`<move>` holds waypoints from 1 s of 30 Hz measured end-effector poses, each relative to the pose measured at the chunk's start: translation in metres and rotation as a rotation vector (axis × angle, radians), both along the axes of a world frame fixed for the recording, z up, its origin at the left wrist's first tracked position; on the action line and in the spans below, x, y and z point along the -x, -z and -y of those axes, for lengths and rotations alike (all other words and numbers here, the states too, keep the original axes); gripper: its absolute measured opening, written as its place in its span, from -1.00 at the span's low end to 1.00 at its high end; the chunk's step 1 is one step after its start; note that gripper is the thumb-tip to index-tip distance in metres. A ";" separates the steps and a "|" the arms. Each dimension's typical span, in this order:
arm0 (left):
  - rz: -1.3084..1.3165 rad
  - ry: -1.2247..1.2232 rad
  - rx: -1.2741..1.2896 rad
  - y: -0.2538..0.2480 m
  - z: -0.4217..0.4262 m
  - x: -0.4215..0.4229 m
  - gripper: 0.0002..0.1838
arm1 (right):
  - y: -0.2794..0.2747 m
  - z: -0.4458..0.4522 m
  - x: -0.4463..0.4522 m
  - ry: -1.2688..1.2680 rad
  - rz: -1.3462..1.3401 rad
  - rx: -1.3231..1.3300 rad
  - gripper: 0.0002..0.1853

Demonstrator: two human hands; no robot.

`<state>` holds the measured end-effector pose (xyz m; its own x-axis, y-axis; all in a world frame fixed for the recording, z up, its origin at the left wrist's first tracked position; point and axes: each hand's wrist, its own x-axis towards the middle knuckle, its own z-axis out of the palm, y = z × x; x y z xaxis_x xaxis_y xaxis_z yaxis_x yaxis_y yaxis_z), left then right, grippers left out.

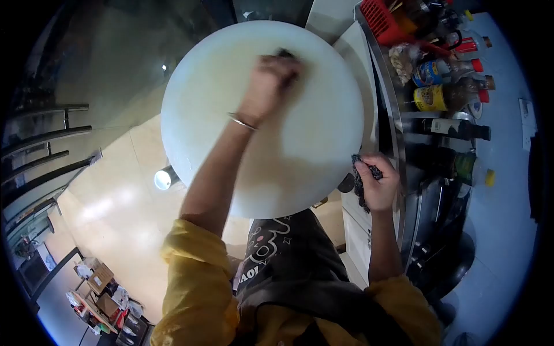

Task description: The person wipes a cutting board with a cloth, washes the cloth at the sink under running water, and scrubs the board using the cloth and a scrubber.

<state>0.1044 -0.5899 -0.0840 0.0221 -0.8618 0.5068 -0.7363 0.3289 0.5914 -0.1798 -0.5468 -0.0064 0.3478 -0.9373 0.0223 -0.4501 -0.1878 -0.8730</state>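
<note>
My left hand (pixel 270 86), with a bangle at the wrist, is on the far part of a large round white board (pixel 231 69). Its fingers are curled and blurred by motion. A small dark piece (pixel 284 53) shows beyond them, too hidden to name. Beside the board's right edge, my right hand (pixel 378 183) is closed around a bunched dark speckled cloth (pixel 359 187), part of which hangs below the fingers. The board's surface has a faint yellowish tint and looks slightly wet.
Several bottles (pixel 433 98) and a red plastic basket (pixel 378 22) stand along the counter at right, with a dark pan (pixel 456 265) nearer me. Metal door handles (pixel 46 138) are at left. Boxes and bags (pixel 101 279) lie farther off at lower left.
</note>
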 end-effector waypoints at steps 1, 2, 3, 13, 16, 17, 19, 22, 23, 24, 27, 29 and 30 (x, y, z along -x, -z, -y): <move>0.024 0.094 -0.037 -0.006 -0.007 0.025 -0.77 | -0.002 -0.001 -0.004 -0.003 -0.010 -0.006 -0.90; 0.037 0.181 -0.035 -0.001 -0.015 0.049 -0.79 | -0.005 0.000 -0.007 -0.009 -0.031 0.032 -0.90; 0.123 0.240 -0.053 -0.009 -0.031 0.070 -0.79 | -0.007 0.002 -0.009 -0.016 -0.052 0.071 -0.90; 0.125 0.269 -0.340 -0.042 -0.194 0.049 -0.66 | 0.018 0.035 -0.060 -0.233 -0.187 0.447 -0.94; 0.196 0.062 -0.381 -0.047 -0.205 0.016 -0.58 | 0.049 0.092 -0.107 -0.250 -0.309 0.711 -0.90; 0.308 0.013 -0.327 -0.048 -0.199 0.003 -0.56 | 0.054 0.091 -0.115 -0.250 -0.314 0.705 -0.90; 0.272 -0.232 -0.281 -0.049 -0.187 -0.010 -0.58 | 0.061 0.081 -0.119 -0.338 -0.709 0.567 -0.89; -0.299 -0.444 -0.232 -0.025 -0.185 -0.023 -0.51 | 0.061 -0.019 -0.069 -0.437 -0.372 0.647 -0.89; -0.308 -0.459 -0.218 -0.024 -0.183 -0.026 -0.51 | 0.061 -0.019 -0.069 -0.449 -0.392 0.689 -0.88; -0.281 -0.431 -0.223 -0.024 -0.184 -0.027 -0.51 | 0.061 -0.020 -0.070 -0.460 -0.410 0.732 -0.87; -0.262 -0.415 -0.262 -0.025 -0.189 -0.027 -0.51 | 0.077 0.080 -0.121 -0.319 -0.516 0.740 -0.90; -0.301 -0.395 -0.239 -0.023 -0.192 -0.027 -0.51 | 0.074 0.122 -0.150 -0.300 -0.417 0.719 -0.92; -0.332 -0.399 -0.239 -0.025 -0.192 -0.029 -0.50 | 0.075 0.100 -0.142 -0.299 -0.426 0.703 -0.92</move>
<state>0.1330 -0.3975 -0.0589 0.4940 -0.8441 0.2088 -0.5376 -0.1078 0.8363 -0.0377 -0.6470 -0.0817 0.6872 -0.6233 0.3731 -0.5577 -0.7818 -0.2789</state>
